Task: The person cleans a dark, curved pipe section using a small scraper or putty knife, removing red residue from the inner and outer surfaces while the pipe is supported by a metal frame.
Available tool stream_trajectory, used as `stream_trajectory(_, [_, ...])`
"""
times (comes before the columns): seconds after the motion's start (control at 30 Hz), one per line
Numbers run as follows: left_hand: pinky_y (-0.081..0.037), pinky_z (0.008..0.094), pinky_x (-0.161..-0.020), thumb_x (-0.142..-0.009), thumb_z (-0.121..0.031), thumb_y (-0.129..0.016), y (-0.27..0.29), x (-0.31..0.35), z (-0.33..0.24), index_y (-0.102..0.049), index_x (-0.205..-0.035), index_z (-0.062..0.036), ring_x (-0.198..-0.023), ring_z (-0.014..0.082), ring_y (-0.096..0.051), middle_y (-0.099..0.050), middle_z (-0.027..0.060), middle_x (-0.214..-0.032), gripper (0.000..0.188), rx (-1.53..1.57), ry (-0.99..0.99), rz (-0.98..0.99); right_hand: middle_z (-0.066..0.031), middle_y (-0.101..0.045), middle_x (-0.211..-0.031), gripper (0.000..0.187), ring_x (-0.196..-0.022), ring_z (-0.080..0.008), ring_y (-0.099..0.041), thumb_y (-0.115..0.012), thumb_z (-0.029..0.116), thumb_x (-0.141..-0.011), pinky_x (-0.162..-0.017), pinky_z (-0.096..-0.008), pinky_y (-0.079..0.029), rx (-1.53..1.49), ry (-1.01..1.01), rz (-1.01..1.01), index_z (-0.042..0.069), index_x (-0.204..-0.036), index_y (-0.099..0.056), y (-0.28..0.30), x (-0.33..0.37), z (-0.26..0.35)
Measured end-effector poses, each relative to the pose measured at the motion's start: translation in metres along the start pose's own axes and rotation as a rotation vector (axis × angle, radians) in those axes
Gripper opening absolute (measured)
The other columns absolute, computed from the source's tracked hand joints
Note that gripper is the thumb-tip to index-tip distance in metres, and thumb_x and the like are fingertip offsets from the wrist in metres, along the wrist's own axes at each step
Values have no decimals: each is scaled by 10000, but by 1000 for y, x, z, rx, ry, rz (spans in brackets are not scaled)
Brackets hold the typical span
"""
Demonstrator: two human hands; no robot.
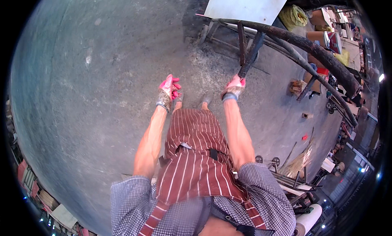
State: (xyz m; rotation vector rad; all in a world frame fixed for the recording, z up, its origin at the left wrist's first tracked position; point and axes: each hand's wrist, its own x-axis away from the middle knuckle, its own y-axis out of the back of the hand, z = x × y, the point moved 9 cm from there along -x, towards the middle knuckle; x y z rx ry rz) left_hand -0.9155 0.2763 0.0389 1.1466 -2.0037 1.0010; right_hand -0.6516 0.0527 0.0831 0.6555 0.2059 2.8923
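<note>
My right hand (234,88), in a soiled pink-and-white work glove, is closed around the lower end of a dark bar (252,52). That bar joins a worn tubular frame (302,44), whose long rails curve away to the right. My left hand (168,90), gloved alike, hangs over the floor in front of me. Its fingers are loosely bent and apart, with nothing visible in them. A pale flat board (247,6) lies at the top, beyond the frame's near bar. My striped brown apron (196,129) hangs between my forearms.
Grey concrete floor (90,93) stretches to the left, with pale dust near the frame. At right are a yellow-green sack (293,17), tubs (318,38), a small wooden block (307,115) and a straw broom (298,163). A wheeled metal rack (286,181) stands beside my right elbow.
</note>
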Motion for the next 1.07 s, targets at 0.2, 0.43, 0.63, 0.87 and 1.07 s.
stream_trajectory(0.2, [-397,240,-402,-979,-544,-568,-14,0,-10,-691,-1095,-59,-420,89,-464,-658,26,-723,512,-66,0,44,89,-443,-617,229,-461,-65,-365,-626,375,-979,-418,-259,-276,174,-158,215,169,-880,-608,55,32,-35])
stream_trajectory(0.43, [-383,177,-386,-983,-295,-652,-42,-17,26,-632,-1200,-136,-529,91,-521,-656,-19,-862,270,282,230,272,24,-581,-981,426,-725,-62,-497,-624,291,-997,-623,-229,-425,260,-55,362,63,-1351,-558,108,111,-26])
stream_trajectory(0.63, [-387,175,-384,-985,-309,-647,-86,-7,21,-631,-1194,-142,-549,96,-551,-665,-6,-879,268,195,232,319,0,-620,-1069,506,-779,-66,-535,-629,226,-995,-684,-225,-474,126,43,284,19,-1436,-495,113,146,34])
stream_trajectory(0.87, [-400,185,-389,-970,-296,-667,-92,3,14,-628,-1225,-129,-525,87,-549,-666,2,-896,307,100,240,310,-16,-637,-879,439,-768,-107,-564,-610,191,-998,-671,-303,-501,106,162,257,27,-1401,-553,39,81,106])
stream_trajectory(1.07, [-391,193,-369,-966,-328,-676,-83,-15,8,-610,-1248,-154,-520,93,-548,-672,-22,-879,338,82,281,327,-135,-602,-1368,524,-1266,-172,-547,-633,181,-990,-1077,-305,-425,168,261,297,44,-1470,-475,92,109,0])
